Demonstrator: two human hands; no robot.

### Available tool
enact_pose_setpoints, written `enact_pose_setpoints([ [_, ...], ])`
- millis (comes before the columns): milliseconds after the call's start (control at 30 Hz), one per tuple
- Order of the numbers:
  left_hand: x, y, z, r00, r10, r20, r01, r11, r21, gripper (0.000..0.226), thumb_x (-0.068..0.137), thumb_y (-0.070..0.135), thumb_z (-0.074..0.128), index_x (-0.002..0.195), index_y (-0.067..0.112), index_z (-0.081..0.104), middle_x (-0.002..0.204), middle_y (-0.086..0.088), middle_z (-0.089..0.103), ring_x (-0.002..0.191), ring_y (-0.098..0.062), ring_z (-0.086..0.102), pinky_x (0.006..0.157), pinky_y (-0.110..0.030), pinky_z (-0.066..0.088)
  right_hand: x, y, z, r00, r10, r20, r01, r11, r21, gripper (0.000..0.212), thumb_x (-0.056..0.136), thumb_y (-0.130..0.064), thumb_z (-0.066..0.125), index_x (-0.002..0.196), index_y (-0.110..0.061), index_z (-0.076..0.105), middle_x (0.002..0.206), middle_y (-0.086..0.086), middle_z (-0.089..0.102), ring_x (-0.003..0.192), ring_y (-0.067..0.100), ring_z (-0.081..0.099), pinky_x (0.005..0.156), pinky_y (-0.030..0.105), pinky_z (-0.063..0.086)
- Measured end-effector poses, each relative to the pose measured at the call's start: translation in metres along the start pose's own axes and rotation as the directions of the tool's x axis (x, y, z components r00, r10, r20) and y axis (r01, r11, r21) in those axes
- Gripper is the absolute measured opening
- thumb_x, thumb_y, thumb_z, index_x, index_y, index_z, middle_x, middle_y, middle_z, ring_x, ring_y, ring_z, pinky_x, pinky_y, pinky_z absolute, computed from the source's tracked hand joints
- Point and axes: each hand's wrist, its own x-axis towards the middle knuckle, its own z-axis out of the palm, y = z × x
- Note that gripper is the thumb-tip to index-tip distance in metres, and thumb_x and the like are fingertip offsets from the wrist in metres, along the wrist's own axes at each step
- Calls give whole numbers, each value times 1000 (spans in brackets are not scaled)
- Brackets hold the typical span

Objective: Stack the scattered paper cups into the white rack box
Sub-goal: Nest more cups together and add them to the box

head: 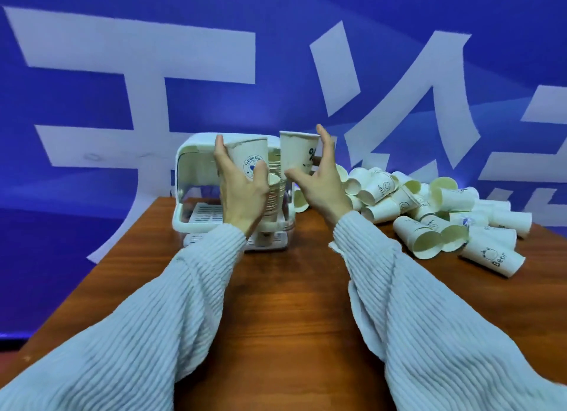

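Observation:
The white rack box [196,220] stands open at the table's far left-middle, with a stack of paper cups [273,195] inside it on the right. My left hand [242,189] grips an upright cup with a blue round print [250,157] in front of the box's top. Beside it my right hand [322,180] holds a second upright cup with a black "%" mark [299,152], thumb below and fingers behind. A heap of scattered white cups [429,208] lies on its side to the right.
The wooden table [291,288] ends close behind the box, against a blue banner with large white characters [153,73]. A cup marked "Bear" [494,257] lies nearest the right edge. My pale ribbed sleeves [153,318] cover the front of the table.

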Motion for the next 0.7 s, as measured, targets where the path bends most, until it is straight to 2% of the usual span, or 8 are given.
enact_pose_setpoints([
  [67, 9, -1, -13, 997, -23, -77, 22, 1000, -11, 79, 90, 23, 63, 153, 20, 17, 140, -10, 44, 108, -19, 59, 83, -14, 50, 9, -7, 19, 1000, 7, 10, -6, 998, -65, 91, 84, -14, 80, 152, -38, 24, 114, -11, 63, 96, 12, 71, 93, 38, 59],
  [167, 12, -3, -28, 988, -74, -139, 77, 997, 20, 67, 91, 15, 68, 144, 15, 27, 134, -7, 47, 98, -8, 57, 76, -7, 43, 15, -6, 40, 999, -12, 35, 19, 979, -203, 81, 81, -28, 79, 140, -40, 25, 123, 5, 62, 105, 27, 65, 96, 50, 55],
  [233, 13, -9, -34, 986, -79, -146, 84, 996, 29, 62, 90, 17, 71, 137, 14, 31, 125, -3, 50, 92, -1, 57, 72, -4, 44, 17, 0, 48, 997, -26, 79, 46, 964, -261, 82, 79, -35, 74, 141, -43, 22, 131, 6, 59, 108, 29, 64, 96, 51, 54],
  [333, 16, -18, -39, 991, -60, -123, 67, 996, 59, 59, 88, 22, 74, 129, 15, 32, 120, -3, 50, 98, -12, 57, 82, -14, 48, 23, 6, 49, 991, -30, 128, 66, 954, -293, 87, 76, -43, 68, 146, -46, 17, 133, 9, 57, 110, 29, 62, 98, 49, 53],
  [433, 18, -20, -36, 992, -61, -106, 69, 995, 77, 58, 89, 22, 75, 126, 13, 32, 118, -3, 48, 93, -6, 54, 71, 0, 40, 27, 11, 49, 986, -64, 151, 111, 939, -325, 85, 81, -39, 69, 149, -39, 18, 138, 9, 55, 116, 26, 59, 100, 46, 52],
  [533, 19, -22, -31, 993, -65, -101, 74, 993, 93, 57, 89, 23, 75, 126, 10, 33, 115, -4, 49, 92, -11, 55, 66, 2, 36, 29, 16, 51, 976, -78, 204, 145, 930, -337, 79, 87, -39, 68, 149, -36, 20, 145, 5, 52, 118, 24, 60, 103, 46, 50],
  [633, 19, -25, -29, 993, -82, -79, 92, 988, 123, 55, 91, 23, 73, 126, 8, 33, 118, -9, 54, 92, -14, 56, 63, 3, 35, 25, 23, 53, 973, -45, 225, 132, 911, -390, 66, 86, -53, 59, 142, -43, 26, 149, 0, 46, 116, 25, 60, 101, 52, 50],
  [700, 20, -27, -31, 993, -104, -62, 111, 985, 134, 55, 92, 27, 73, 126, 9, 34, 120, -9, 55, 93, -16, 56, 62, 3, 36, 23, 32, 54, 978, -27, 205, 116, 893, -435, 63, 86, -60, 60, 139, -42, 31, 148, 0, 46, 120, 24, 58, 102, 51, 49],
])
